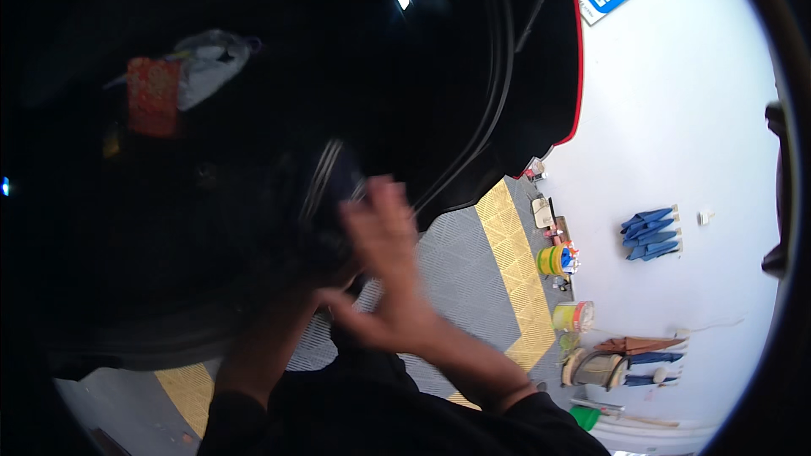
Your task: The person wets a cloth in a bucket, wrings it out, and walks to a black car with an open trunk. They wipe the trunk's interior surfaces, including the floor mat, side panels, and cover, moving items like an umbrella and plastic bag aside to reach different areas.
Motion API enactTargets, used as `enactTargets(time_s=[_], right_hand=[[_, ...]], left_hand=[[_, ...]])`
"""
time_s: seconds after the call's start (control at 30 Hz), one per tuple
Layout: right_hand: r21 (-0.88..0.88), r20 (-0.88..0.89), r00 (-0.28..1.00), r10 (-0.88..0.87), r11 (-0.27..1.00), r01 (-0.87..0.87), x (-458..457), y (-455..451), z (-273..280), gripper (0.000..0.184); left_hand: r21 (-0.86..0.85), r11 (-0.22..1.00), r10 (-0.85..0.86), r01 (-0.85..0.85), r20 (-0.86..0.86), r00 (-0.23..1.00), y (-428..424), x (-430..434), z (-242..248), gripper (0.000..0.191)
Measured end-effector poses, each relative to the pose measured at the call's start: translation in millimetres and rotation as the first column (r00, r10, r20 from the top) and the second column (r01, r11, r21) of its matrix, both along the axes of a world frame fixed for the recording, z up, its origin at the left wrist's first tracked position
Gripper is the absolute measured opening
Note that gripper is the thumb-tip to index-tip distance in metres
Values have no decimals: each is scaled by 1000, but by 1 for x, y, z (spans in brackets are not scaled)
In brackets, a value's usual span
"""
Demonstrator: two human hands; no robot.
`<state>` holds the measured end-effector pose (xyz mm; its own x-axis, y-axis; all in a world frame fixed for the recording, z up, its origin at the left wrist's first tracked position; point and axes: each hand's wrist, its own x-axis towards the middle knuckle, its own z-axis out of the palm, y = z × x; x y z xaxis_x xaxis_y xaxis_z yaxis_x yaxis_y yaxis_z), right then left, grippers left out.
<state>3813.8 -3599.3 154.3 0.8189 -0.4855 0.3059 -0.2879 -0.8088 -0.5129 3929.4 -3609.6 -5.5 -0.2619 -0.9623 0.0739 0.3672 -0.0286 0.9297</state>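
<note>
Before me is the dark interior of a vehicle, seemingly its cargo area, with a rubber seal (pixel 504 69) along its right side. My right hand (pixel 383 259) is blurred, fingers extended and thumb apart, with nothing visible in its grasp. Close by its fingertips lies a dark blue item with pale stripes (pixel 326 174); whether they touch is unclear. My left forearm (pixel 275 345) reaches up from below, and the left hand is mostly hidden in shadow behind my right. Farther in, a red patterned packet (pixel 153 98) overlaps a clear plastic bag (pixel 215 69) with pale contents.
A red-edged body panel (pixel 578 57) borders the opening at right. Beyond it are grey-and-yellow floor tiles (pixel 507 240), a yellow bucket (pixel 550 261), another bucket (pixel 567 316) and a round-ended appliance (pixel 595 370). Blue cloths (pixel 649 234) hang on the white wall (pixel 716 139).
</note>
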Motion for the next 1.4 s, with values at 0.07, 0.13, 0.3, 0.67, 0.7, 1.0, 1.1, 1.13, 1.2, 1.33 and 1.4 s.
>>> enactTargets(time_s=[0.07,0.13,0.3,0.67,0.7,1.0,1.1,1.13,1.2,1.33,1.4], right_hand=[[221,342,928,-151,972,77,-86,-56,-28,83],[300,357,802,-479,872,387,-144,-85,-26,73],[128,305,639,-706,696,707,-226,-102,-47,59],[620,-22,936,-351,730,288,-110,-92,-166,64],[602,-73,951,-300,747,282,-97,-94,-178,64],[835,244,957,155,469,-289,14,-30,-273,77],[920,320,857,403,82,-383,82,67,-327,80],[928,354,843,406,-36,-372,110,106,-334,81],[876,407,891,200,-362,-319,188,189,-313,79],[781,247,969,-9,-590,-205,338,324,-239,71],[809,315,945,-88,-496,-316,406,393,-159,74]], left_hand=[[-154,988,-14,-12,-169,986,-110,-46,23,102],[-138,978,151,-157,-52,987,-180,-73,66,78],[-555,326,902,-765,-60,427,-242,-120,71,43],[-3,837,322,-547,810,489,-155,-128,-230,71],[287,848,135,-445,696,706,-143,-104,-218,69],[517,760,299,-394,260,918,95,70,-57,72],[512,563,123,-649,725,678,166,108,-56,92],[554,335,243,-762,731,638,195,120,-56,98],[515,17,513,-857,731,450,260,144,-45,103],[19,-275,897,-961,366,-249,436,176,-23,81],[-171,-388,832,-905,358,-425,510,170,-24,72]])
